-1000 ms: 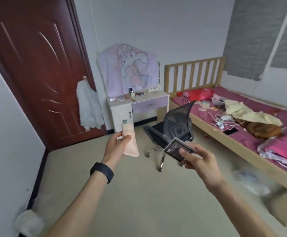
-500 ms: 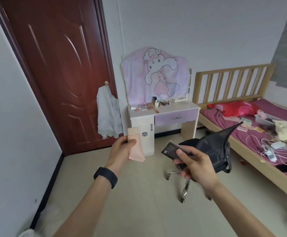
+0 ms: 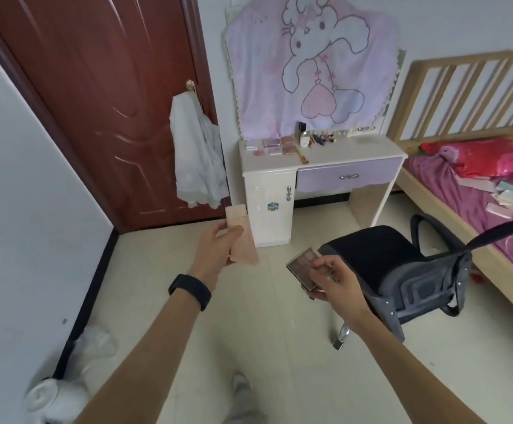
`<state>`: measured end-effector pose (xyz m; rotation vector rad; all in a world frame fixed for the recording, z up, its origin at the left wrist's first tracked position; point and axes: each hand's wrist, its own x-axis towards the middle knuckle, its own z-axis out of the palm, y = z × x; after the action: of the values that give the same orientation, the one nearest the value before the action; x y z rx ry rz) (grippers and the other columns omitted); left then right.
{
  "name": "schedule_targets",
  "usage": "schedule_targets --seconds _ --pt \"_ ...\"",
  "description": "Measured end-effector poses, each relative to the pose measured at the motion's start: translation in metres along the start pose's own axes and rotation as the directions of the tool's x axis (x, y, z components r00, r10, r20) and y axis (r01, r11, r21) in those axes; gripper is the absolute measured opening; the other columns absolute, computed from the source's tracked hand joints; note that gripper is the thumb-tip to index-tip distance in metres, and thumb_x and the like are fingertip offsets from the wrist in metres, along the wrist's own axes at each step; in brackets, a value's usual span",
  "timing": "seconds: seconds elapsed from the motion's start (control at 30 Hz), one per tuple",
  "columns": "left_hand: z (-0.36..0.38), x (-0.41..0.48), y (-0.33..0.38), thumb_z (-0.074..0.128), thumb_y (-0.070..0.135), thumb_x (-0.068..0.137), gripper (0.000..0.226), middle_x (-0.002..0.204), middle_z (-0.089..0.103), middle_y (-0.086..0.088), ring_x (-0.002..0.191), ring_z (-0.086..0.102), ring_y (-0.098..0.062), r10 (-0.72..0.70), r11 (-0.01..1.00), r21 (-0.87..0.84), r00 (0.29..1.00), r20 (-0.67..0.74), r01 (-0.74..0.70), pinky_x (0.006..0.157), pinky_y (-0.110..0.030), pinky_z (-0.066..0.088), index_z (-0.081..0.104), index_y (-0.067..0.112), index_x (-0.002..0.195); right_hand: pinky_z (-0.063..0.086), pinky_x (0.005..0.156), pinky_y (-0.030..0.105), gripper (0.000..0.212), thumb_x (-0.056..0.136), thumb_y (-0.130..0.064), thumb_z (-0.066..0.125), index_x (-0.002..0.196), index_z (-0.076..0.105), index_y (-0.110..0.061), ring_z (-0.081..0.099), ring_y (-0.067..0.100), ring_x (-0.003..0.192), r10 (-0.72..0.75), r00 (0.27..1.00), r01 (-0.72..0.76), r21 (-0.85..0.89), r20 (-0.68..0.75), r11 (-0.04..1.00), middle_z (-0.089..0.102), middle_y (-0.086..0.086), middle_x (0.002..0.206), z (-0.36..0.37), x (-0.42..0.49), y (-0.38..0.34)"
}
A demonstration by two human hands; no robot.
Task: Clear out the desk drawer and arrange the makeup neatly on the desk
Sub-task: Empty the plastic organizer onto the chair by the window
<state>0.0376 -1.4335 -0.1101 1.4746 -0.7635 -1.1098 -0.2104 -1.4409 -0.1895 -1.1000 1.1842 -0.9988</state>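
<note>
My left hand (image 3: 217, 246) grips a pale pink tube (image 3: 242, 237) held out in front of me. A flat dark eyeshadow palette (image 3: 305, 264) is pinched in my right hand (image 3: 333, 280). Ahead stands the white desk (image 3: 356, 149) with its purple drawer (image 3: 348, 177) closed. Several palettes (image 3: 275, 146) lie in rows on the desk's left part, with small bottles and sticks (image 3: 313, 138) behind them. A pink rabbit cloth (image 3: 310, 65) covers the mirror above the desk.
A black office chair (image 3: 402, 270) stands to the right of my hands, between me and the bed (image 3: 478, 194). A brown door (image 3: 102, 96) with a white garment (image 3: 197, 154) on its handle is left of the desk. White bags (image 3: 65, 384) lie by the left wall.
The view has come much closer to the desk and turned left. Both hands keep their hold on the tube and the palette.
</note>
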Motion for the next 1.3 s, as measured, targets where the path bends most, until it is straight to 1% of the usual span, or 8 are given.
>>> schedule_targets --seconds 0.23,0.33,0.57,0.7,0.83,1.03,1.17,1.3 --pt "0.027 0.169 -0.031 0.062 0.022 0.097 0.032 0.119 0.068 -0.009 0.100 0.067 -0.025 -0.195 0.980 -0.021 0.979 0.058 0.196 0.057 -0.025 0.054 0.057 0.016 0.128 0.060 0.078 0.052 0.042 0.088 -0.005 0.076 0.116 0.048 -0.018 0.076 0.033 0.078 0.085 0.993 -0.088 -0.030 -0.084 0.996 0.076 0.009 0.094 0.007 0.149 -0.004" --pt "0.042 0.242 -0.023 0.061 0.021 0.098 0.032 0.120 0.067 -0.009 0.098 0.067 -0.023 -0.244 0.970 0.002 0.965 0.096 0.245 0.059 -0.026 0.052 0.057 0.017 0.129 0.059 0.076 0.047 0.041 0.087 -0.006 0.077 0.118 0.051 -0.013 0.075 0.033 0.079 0.097 0.987 -0.100 -0.020 -0.129 0.995 0.076 0.011 0.099 0.009 0.210 -0.027" --pt "0.096 0.400 -0.006 0.062 0.022 0.096 0.033 0.119 0.069 -0.006 0.095 0.068 -0.021 -0.340 0.940 0.027 0.925 0.166 0.341 0.061 -0.027 0.052 0.058 0.020 0.129 0.054 0.081 0.050 0.035 0.091 -0.011 0.072 0.122 0.060 -0.023 0.072 0.033 0.089 0.128 0.973 -0.126 0.024 -0.191 0.992 0.076 0.011 0.103 0.005 0.353 -0.060" --pt "0.124 0.473 -0.004 0.066 0.018 0.094 0.034 0.113 0.072 -0.007 0.090 0.070 -0.021 -0.369 0.926 0.007 0.905 0.213 0.376 0.064 -0.029 0.055 0.059 0.018 0.127 0.049 0.073 0.037 0.036 0.094 -0.011 0.069 0.126 0.062 -0.025 0.069 0.019 0.083 0.204 0.968 -0.189 0.111 -0.144 0.976 0.075 0.011 0.107 0.005 0.439 -0.058" --pt "0.148 0.521 0.005 0.075 0.006 0.085 0.043 0.112 0.068 -0.015 0.088 0.073 -0.034 -0.393 0.910 -0.026 0.882 0.262 0.413 0.068 -0.041 0.059 0.058 0.010 0.123 0.050 0.070 0.032 0.037 0.095 -0.012 0.068 0.126 0.063 -0.031 0.069 0.014 0.083 0.238 0.970 -0.234 0.089 -0.041 0.968 0.077 0.005 0.106 0.013 0.512 -0.064" --pt "0.171 0.589 0.017 0.092 0.012 0.059 0.079 0.118 0.068 -0.021 0.107 0.067 -0.040 -0.324 0.946 0.032 0.934 0.151 0.323 0.093 -0.056 0.054 0.054 0.001 0.127 0.053 0.068 0.024 0.041 0.092 -0.018 0.073 0.125 0.062 -0.040 0.072 0.011 0.089 0.270 0.954 -0.273 0.006 0.131 0.962 0.078 -0.003 0.104 0.034 0.603 -0.074" --pt "0.171 0.640 0.011 0.090 0.014 0.061 0.074 0.117 0.070 -0.020 0.105 0.069 -0.038 -0.333 0.938 -0.081 0.941 0.063 0.338 0.092 -0.053 0.056 0.057 0.000 0.125 0.055 0.068 0.025 0.034 0.085 -0.018 0.079 0.116 0.065 -0.019 0.072 0.014 0.087 0.411 0.896 -0.432 0.120 0.167 0.894 0.077 0.003 0.100 0.045 0.664 -0.060" --pt "0.164 0.689 -0.003 0.089 0.007 0.068 0.050 0.101 0.072 -0.015 0.084 0.072 -0.027 -0.402 0.912 -0.048 0.912 0.082 0.407 0.072 -0.042 0.060 0.063 0.003 0.110 0.056 0.065 0.025 0.015 0.091 -0.012 0.073 0.104 0.066 -0.015 0.076 0.016 0.084 0.450 0.886 -0.461 0.114 0.110 0.880 0.078 0.004 0.091 0.067 0.721 -0.031"
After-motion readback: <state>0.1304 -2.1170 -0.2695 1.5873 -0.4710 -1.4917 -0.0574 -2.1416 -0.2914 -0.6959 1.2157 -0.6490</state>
